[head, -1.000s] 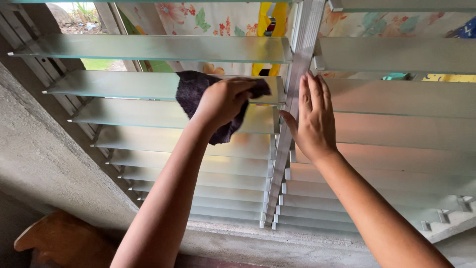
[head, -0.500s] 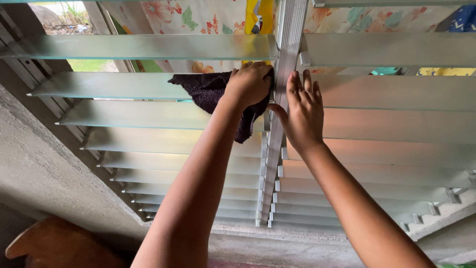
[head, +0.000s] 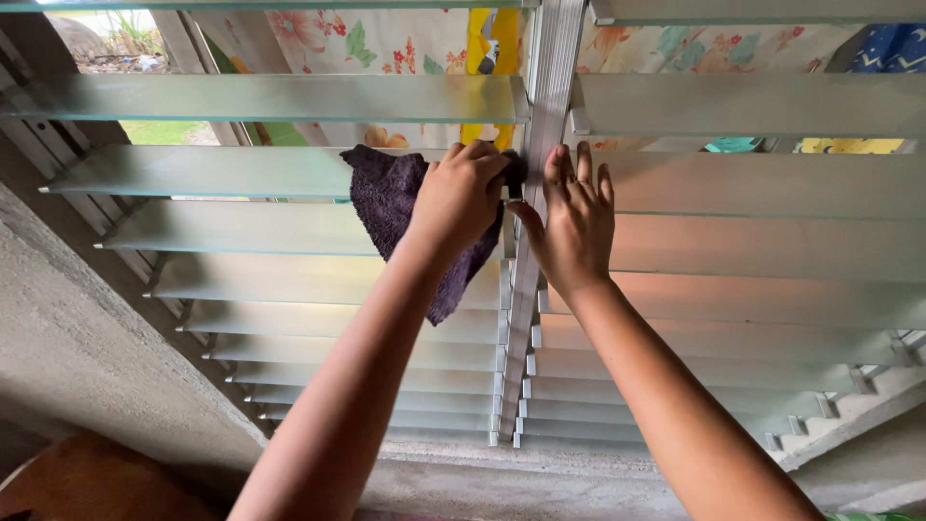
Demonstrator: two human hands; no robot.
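While the left hand is clamped on a dark purple cloth, it presses that cloth onto a frosted glass louvre slat right beside the aluminium centre mullion of the window. The cloth is bunched under the palm and fingers; one part spreads flat on the slat on the side away from the mullion, and a loose tail hangs down over the next slats below, just short of the mullion's edge. The right hand lies on the other side of the mullion, flat and holding nothing, fingers together and pointing up, the thumb touching the mullion's metal and the palm resting on the slat there. The two hands sit close together with the mullion between them, at about the same height.

More frosted slats run out from the mullion on both sides, above and below the hands, all tilted partly open. Through the gaps above, beyond the mullion, floral fabric and a yellow patch show outside. Left of the mullion stands a rough concrete wall, and below the mullion's foot runs a concrete sill. A brown wooden object lies at the foot of the wall, far from the mullion.
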